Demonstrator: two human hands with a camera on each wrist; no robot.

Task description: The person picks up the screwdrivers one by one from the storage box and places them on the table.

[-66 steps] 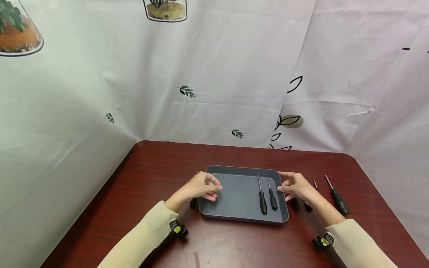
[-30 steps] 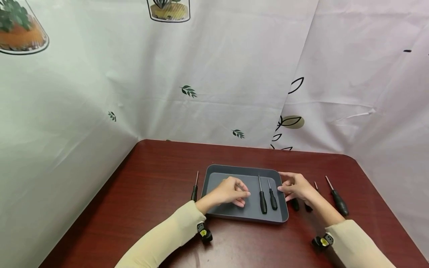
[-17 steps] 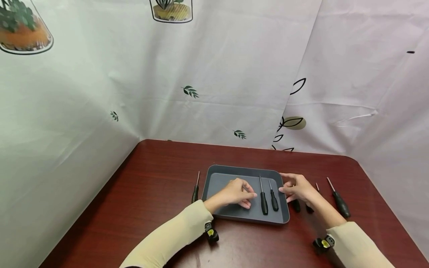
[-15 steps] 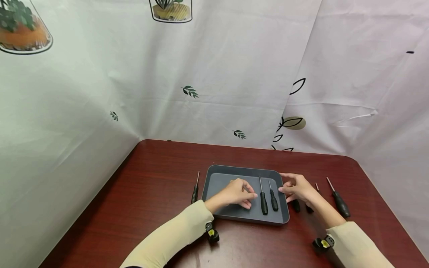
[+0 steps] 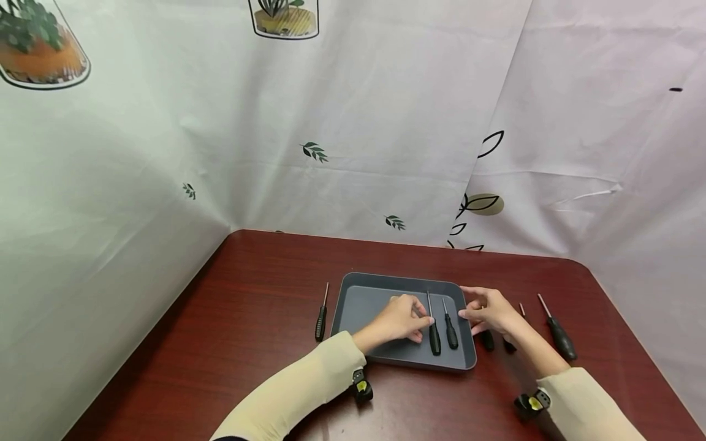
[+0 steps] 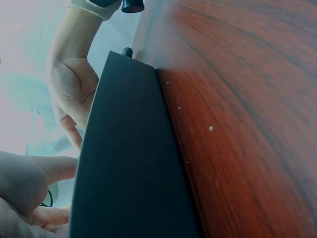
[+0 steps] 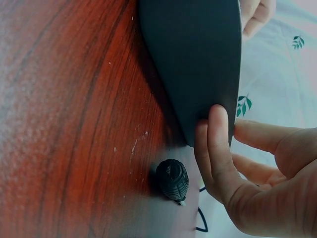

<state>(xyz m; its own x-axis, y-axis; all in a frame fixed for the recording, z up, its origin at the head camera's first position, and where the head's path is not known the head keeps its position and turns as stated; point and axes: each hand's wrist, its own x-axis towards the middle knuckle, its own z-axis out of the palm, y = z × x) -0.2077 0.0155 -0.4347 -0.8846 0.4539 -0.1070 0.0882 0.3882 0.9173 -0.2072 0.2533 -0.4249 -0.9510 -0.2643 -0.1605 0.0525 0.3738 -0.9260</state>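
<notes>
A grey tray sits on the table with two black-handled screwdrivers in it, a longer screwdriver and a shorter screwdriver. My left hand is over the tray, its fingers loosely bent. Its thumb tip is right at the longer screwdriver's handle, and the hand holds nothing. My right hand pinches the tray's right wall. In the right wrist view, two fingers of the right hand press the wall's outer face, with the thumb at the rim. The left wrist view shows the tray's front wall hiding the screwdrivers.
Another screwdriver lies left of the tray. On the right are a large screwdriver and two more, a near screwdriver and a middle screwdriver, partly behind the right hand. White printed cloth hangs behind the table.
My left hand has moved right from the tray's left edge, across its floor, to the longer screwdriver. The right hand has stayed on the tray's right wall. The tray and screwdrivers have kept their places.
</notes>
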